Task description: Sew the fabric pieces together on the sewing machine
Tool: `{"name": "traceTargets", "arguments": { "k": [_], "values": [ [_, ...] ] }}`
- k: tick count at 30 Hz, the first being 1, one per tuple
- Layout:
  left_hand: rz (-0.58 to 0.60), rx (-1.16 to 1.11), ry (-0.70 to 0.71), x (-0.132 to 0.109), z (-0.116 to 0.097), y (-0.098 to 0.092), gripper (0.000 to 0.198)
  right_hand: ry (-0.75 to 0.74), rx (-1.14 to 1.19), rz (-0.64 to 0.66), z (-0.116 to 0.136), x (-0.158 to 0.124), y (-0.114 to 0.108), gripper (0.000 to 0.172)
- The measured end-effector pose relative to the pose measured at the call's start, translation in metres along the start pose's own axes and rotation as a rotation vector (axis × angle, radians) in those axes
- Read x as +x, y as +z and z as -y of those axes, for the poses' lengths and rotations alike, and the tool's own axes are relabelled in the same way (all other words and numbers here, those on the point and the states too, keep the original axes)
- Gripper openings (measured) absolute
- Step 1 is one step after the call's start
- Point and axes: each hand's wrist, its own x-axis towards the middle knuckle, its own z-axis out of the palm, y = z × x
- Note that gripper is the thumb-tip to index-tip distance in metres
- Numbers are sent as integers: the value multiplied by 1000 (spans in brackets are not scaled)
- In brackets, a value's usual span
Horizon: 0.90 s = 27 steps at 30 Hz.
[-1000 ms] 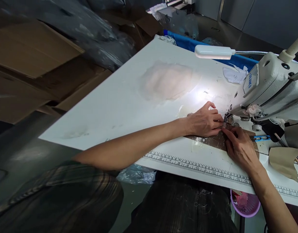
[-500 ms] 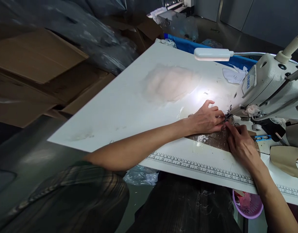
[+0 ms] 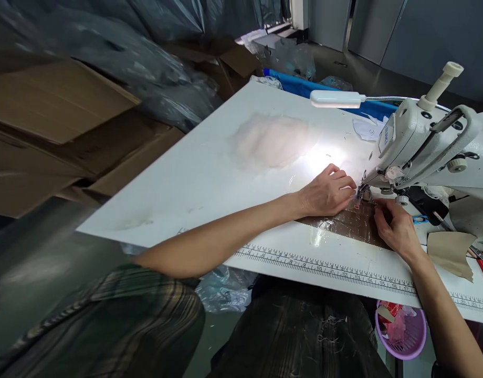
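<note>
At the needle of a white sewing machine, my left hand is bent, its fingertips pressed together just left of the presser foot. Whatever is under those fingertips is too small to make out. My right hand is to the right of the foot, thumb and forefinger pinched together, the other fingers curled. Its pinch also hides what it may hold. A shiny brown sheet lies flat on the machine bed below both hands, with small bits of thread on it.
A ruler strip runs along the front of the white table. A lamp lights the sewing spot. At right are a tan scrap and blue thread snips. A purple basket hangs below; cardboard boxes stand left.
My right hand has drawn back to the right from the presser foot, widening the gap between my hands. My left hand stays beside the foot. The camera view has shifted slightly.
</note>
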Motion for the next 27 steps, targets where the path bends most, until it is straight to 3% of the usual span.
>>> {"name": "traceTargets", "arguments": {
  "k": [4, 9, 16, 27],
  "values": [
    [53, -54, 4, 1, -7, 3, 27, 23, -6, 199, 2, 12, -6, 31],
    [138, -142, -48, -2, -7, 4, 27, -68, -53, 102, -4, 11, 6, 36],
    [175, -189, -49, -3, -6, 4, 28, -243, -138, 122, -10, 3, 8, 40],
    [184, -176, -4, -5, -5, 7, 32, -289, -199, 103, -11, 2, 9, 39]
  ]
}}
